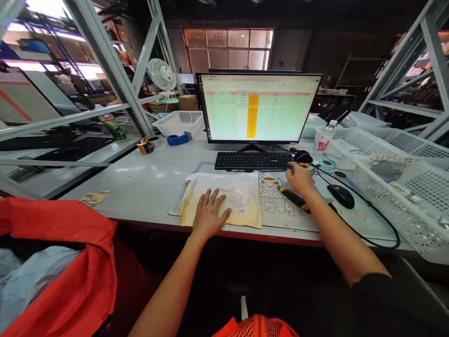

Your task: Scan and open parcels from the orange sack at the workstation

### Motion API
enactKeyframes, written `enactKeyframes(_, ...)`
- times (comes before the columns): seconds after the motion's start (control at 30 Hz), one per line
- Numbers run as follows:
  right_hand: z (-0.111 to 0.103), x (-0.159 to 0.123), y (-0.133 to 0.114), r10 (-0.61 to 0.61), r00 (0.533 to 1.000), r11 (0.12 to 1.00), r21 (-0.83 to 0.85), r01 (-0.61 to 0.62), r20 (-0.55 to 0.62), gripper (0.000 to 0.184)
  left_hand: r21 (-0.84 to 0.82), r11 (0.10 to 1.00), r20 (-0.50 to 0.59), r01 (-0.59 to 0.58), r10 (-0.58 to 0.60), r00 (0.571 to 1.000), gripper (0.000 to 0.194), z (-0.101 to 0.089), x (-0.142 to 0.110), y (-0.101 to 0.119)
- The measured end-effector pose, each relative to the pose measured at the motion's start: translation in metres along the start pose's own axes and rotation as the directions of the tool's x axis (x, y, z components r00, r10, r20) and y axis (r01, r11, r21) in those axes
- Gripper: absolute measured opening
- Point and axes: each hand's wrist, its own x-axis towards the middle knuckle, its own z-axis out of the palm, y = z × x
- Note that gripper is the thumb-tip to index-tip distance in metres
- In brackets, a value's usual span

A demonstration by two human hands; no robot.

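Observation:
My left hand (209, 213) lies flat with spread fingers on a pale yellow and white plastic mailing bag (245, 187) that bears a small barcode label (242, 204). At the right end of the black keyboard (252, 161) is my right hand (300, 179), its visible fingers stretched forward by the keys; some fingers are hidden. Just beyond it sits a black and orange object (303, 157), partly covered. Under my right forearm lies a hand tool with black and yellow handles (295, 198), on a desk mat with a cartoon print (277, 220).
A monitor (259, 110) showing a spreadsheet stands behind the keyboard. On the right are a mouse (341, 196), a looping cable, a bottle (323, 138) and white baskets (403, 187). Tape rolls and a blue tape dispenser (178, 138) lie at left. A red cloth-covered item (87, 262) is beside the desk.

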Motion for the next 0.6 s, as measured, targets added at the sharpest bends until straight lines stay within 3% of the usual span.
enactKeyframes(0.1, 0.019, 0.033, -0.024, -0.046, 0.986, 0.999, 0.026, 0.042, 0.162, 0.049, -0.023, 1.000, 0.015, -0.006, 0.006, 1.000, 0.056, -0.001, 0.000, 0.000)
enactKeyframes(0.23, 0.035, 0.057, -0.037, -0.004, 0.983, 1.000, 0.013, 0.002, 0.185, 0.051, -0.031, 0.999, 0.018, 0.012, -0.012, 1.000, 0.055, -0.002, -0.001, 0.001)
enactKeyframes(0.47, 0.022, 0.070, -0.056, -0.043, 0.969, 0.999, 0.014, 0.040, 0.244, 0.048, -0.040, 0.999, 0.035, 0.031, -0.029, 0.999, 0.054, -0.009, -0.001, 0.004)
enactKeyframes(0.6, 0.022, 0.060, -0.094, -0.235, 0.933, 0.972, 0.092, 0.218, 0.274, 0.046, -0.095, 0.995, -0.013, 0.017, -0.018, 1.000, 0.049, -0.004, 0.000, 0.003)
